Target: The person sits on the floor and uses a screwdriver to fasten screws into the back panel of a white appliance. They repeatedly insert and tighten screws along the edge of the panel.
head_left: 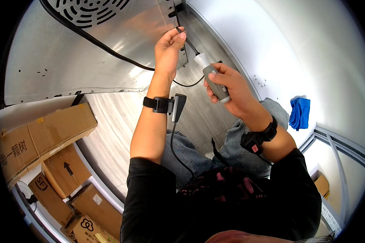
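My right hand [234,87] is wrapped round the grey handle of a cordless screwdriver [212,75] with a white collar. Its long dark shaft points up and left to my left hand [169,50]. There my thumb and fingers pinch together at the shaft's tip, around a small dark piece too small to name. Both hands are just right of a metal cabinet [121,44] with slotted vents, close to its edge. A thick black cable [105,51] crosses the cabinet's face and passes behind my left wrist.
Cardboard boxes [48,135] are stacked at the left, several more below them. A white wall panel [267,52] rises on the right, with a folded blue cloth [300,113] and small scattered dark bits [260,81] on a white surface. Grey wood-look floor [109,117] lies beneath.
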The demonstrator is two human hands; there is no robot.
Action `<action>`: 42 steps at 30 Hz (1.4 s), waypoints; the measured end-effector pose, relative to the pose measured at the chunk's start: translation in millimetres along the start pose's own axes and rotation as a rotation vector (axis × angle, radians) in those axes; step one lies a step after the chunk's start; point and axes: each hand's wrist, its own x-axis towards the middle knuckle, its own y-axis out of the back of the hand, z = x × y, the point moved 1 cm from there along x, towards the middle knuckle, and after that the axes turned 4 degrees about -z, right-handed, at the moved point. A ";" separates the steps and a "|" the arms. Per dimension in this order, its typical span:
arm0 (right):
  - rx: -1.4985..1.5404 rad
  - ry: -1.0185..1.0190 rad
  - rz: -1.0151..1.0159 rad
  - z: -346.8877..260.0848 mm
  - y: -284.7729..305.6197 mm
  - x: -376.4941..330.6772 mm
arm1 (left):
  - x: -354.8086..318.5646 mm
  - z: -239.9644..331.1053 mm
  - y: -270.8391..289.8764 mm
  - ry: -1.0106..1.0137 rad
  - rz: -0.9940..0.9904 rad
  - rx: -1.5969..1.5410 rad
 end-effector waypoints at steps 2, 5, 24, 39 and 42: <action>-0.089 0.007 0.048 -1.1 -4.1 -2.5 | -0.1 1.2 0.6 0.020 -0.003 0.009; -0.223 0.009 0.090 1.6 -7.3 -2.2 | 0.0 5.4 0.6 0.072 -0.017 0.026; -0.241 -0.096 -0.194 3.4 9.9 16.7 | 7.0 15.1 5.9 0.166 -0.076 0.093; -0.255 -0.151 -0.247 -0.7 14.4 18.9 | 7.1 18.2 2.3 0.177 -0.066 0.125; -0.070 -0.214 -0.217 -2.7 13.4 18.0 | 9.1 15.2 5.1 0.163 -0.076 0.113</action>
